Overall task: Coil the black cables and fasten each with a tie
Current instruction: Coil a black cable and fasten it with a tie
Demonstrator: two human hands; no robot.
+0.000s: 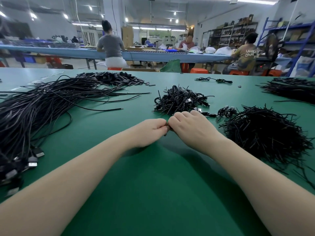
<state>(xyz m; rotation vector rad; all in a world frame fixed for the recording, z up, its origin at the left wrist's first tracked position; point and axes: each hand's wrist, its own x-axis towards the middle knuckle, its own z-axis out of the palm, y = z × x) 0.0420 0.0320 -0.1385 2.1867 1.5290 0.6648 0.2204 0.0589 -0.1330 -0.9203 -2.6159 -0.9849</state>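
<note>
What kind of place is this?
Likely a cable assembly workshop: bulk piles of loose black cables on a green worktable, workers seated at a long bench, and stocked storage shelves behind.

Shiny black cables on a smooth green table

The flat green table top (153, 193) looks smooth and matt. The long loose black cables (42, 103) have a shiny plastic skin and silver metal plugs (32, 164). The heap of short thin black ties (265, 133) looks dull.
</note>
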